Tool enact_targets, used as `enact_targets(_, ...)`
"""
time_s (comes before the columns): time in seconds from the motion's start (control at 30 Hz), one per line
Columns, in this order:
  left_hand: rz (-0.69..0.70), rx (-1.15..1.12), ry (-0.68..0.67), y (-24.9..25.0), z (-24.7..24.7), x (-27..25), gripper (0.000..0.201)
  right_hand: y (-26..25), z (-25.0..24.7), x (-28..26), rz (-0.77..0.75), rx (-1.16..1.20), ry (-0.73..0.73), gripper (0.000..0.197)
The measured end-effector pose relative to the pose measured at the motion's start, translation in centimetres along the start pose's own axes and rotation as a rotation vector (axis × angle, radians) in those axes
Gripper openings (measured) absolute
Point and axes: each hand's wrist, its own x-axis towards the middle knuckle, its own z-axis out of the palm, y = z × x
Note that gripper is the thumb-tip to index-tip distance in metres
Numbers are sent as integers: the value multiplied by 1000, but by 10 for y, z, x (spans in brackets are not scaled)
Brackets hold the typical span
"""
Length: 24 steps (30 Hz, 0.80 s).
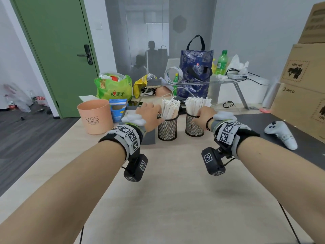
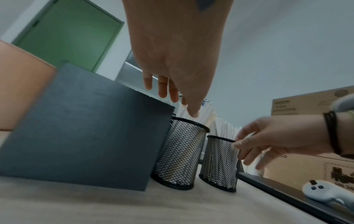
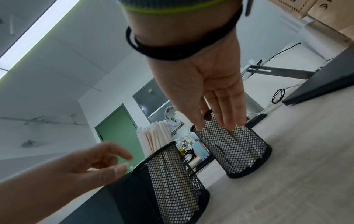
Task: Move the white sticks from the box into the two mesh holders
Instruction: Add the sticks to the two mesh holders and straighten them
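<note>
Two black mesh holders stand side by side on the pale table, the left holder (image 1: 167,129) (image 2: 180,159) (image 3: 172,181) and the right holder (image 1: 194,126) (image 2: 218,163) (image 3: 233,151). Each is packed with upright white sticks (image 1: 170,107) (image 1: 197,104) (image 3: 155,136). My left hand (image 1: 150,113) (image 2: 172,98) hovers at the left holder's rim with relaxed fingers and holds nothing. My right hand (image 1: 202,114) (image 3: 220,119) has straight fingers at the right holder's rim and is also empty. The dark grey box (image 2: 86,136) (image 1: 148,136) stands against the left holder; its inside is hidden.
A pink cup (image 1: 95,117) and a small blue carton (image 1: 117,110) stand left of the box. A white controller (image 1: 281,134) lies on a dark mat at right, beside stacked cardboard boxes (image 1: 302,103). Bags and bottles crowd the far table edge.
</note>
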Motion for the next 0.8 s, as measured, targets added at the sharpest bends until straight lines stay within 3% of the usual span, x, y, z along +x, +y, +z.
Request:
enact_targets(0.17,6,114,-237,21,2,19,38,3,1,5,0,31,21,34)
enact_targets(0.3,-61,126,-312,21,8,35,45,3,8,10,-16,87,49,37)
enact_targets(0.57,-101,140,-346,22,11,46,45,-8,12,13,-40,125,44,37)
enact_targets(0.8,-117,109,-281,22,15,38,42,-7,12,6,-73,151,27,32)
